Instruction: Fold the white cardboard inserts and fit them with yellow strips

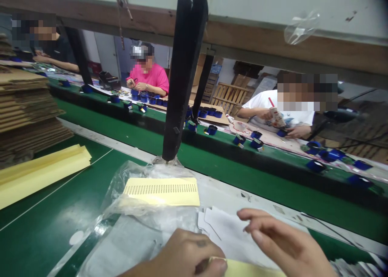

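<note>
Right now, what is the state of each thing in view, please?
Left hand: closed on yellow card
Yellow card: held, partly outside picture
Right hand: open, fingers bent
Clear plastic: crumpled
Printed yellow sheet: lying flat
White papers: overlapping
Cardboard: flat, stacked
Blue parts: spread out, some clustered
Long yellow pieces: laid down

Pinching yellow paper [251, 269] at a green bench [57, 214]

Gripping its edge with the left hand [184, 252], hovering loosely open with the right hand [285, 238] near white sheets [226, 226], facing three co-workers [154, 80] beyond blue cylindrical parts [211, 129].
</note>
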Motion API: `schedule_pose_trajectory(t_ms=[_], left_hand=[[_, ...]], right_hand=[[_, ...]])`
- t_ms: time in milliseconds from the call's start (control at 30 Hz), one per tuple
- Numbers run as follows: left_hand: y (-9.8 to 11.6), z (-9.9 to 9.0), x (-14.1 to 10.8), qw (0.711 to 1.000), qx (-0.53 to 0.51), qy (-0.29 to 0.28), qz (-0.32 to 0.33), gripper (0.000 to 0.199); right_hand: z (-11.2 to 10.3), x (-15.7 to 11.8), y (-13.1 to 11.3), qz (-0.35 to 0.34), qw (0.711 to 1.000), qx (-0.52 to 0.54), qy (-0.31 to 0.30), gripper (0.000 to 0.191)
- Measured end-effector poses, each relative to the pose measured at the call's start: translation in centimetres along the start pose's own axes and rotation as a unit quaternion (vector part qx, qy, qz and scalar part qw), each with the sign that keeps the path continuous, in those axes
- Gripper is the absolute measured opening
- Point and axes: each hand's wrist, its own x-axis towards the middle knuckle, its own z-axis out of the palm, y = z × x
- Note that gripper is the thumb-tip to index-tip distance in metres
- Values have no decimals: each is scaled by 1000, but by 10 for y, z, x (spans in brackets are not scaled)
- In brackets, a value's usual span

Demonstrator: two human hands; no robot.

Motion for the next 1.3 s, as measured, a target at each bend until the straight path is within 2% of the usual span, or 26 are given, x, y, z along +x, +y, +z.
schedule_pose_trajectory(t_ms=[100,233,400,567,733,967,1300], left_hand=[[-7,5,-3,987,131,18,93,25],[-12,5,-2,961,238,40,136,25],[-13,0,4,934,323,-48,147,20],[-11,0,4,930,333,-65,140,17],[-10,0,6,930,326,-78,154,20],[-10,0,6,930,319,-65,168,27],[-7,-2,7,929,321,-108,145,19]], right_hand=[[-5,31,-1,91,993,-12,-73,46],[13,54,17,126,985,7,-115,55],[27,51,41,129,984,19,-123,56],[28,50,33,119,984,-4,-135,50],[28,54,31,106,987,-17,-122,40],[27,55,35,91,988,-35,-122,32],[30,55,37,83,986,-54,-133,32]])
